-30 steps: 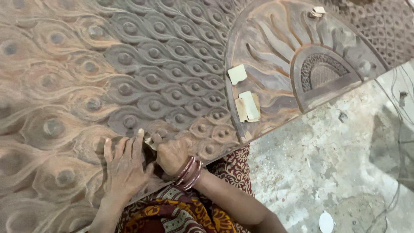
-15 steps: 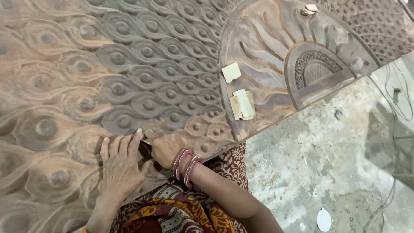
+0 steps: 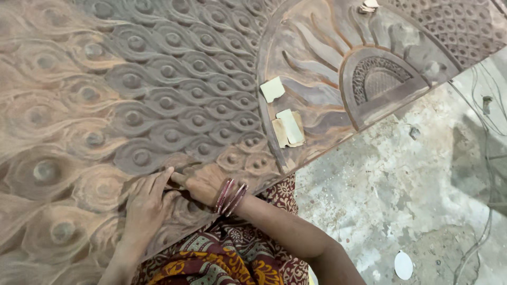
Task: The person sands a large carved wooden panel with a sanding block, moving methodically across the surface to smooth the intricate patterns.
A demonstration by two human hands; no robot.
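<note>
- The carved panel [image 3: 158, 89] fills most of my view, tilted across my lap, its lower edge over my patterned cloth [image 3: 222, 258]. It is covered in feather-eye scales, with a sunburst arch [image 3: 380, 79] at the upper right.
- The stone floor [image 3: 412, 190] lies beyond the panel's edge, with thin wires [image 3: 486, 121] trailing along the right side.
- My left hand [image 3: 145, 203] rests flat on the carving near the lower edge, fingers held together and pointing up toward the groove I work on. I judge it does best as a brace, pressing down so the panel does not shift.
- My right hand [image 3: 203, 182], bangles [image 3: 229, 196] at the wrist, is curled with its fingertips pinched close against the wood, touching my left fingertips. What it pinches is hidden; I cannot tell whether it is open around something or shut on nothing.
- To rub well, I judge short strokes along the scale's curve are best, with light pressure so the ridges stay crisp.
- Spare paper pieces [image 3: 288, 129] lie on the sunburst, well apart from my hands, another [image 3: 272, 88] just above them.
- A small white disc [image 3: 404, 265] lies on the floor.
</note>
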